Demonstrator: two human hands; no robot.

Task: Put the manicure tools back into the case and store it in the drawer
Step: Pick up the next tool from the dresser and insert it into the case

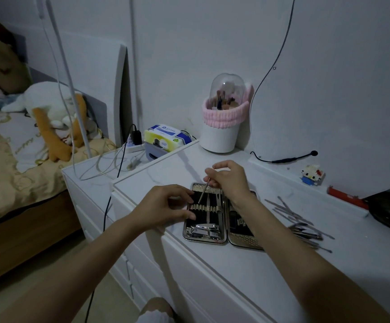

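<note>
Progress of the task, read from left to right with the open case [204, 238] as landmark. The case lies flat on the white counter [247, 271], close to its front edge, both halves spread open.

Left of the case: the left hand [166, 206] reaches in from that side, its fingers curled over the left edge of the left half and resting at the elastic band [206, 208] that crosses it. It appears to steady the case or spread a loop; no tool shows in it.

In the left half of the case: a few slim tools already stand under the band, and a nail clipper [204, 229] sits at the near end. Several loops look unfilled.

Above the far end of the case: the right hand [227, 180] pinches a thin metal tool [203, 191] between thumb and fingertips, its tip angled down toward the band. Judged from this, the step in hand is threading that tool into a loop.

The right half of the case is largely hidden by the right forearm; its contents cannot be told.

Right of the case: a loose pile of tools [303, 226] lies on the counter, well apart from the hands, not yet packed.

Remaining, as judged: seat this tool, pack the pile, close the case and put it in a drawer [212, 287]. The drawer fronts below the case are all shut.
</note>
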